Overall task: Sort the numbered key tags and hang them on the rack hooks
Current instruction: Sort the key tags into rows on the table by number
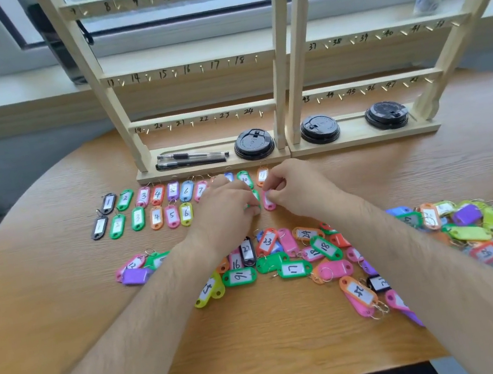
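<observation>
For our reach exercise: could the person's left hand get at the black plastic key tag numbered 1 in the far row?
Probably yes. Only flat tags lie between the left hand and the black plastic key tag; nothing upright blocks the way.

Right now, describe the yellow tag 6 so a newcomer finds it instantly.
Find the left wooden rack. Two tag rows lie before its base; take the nearer. Yellow tag 6 sits just left of the left hand, the row's only visible yellow.
</observation>
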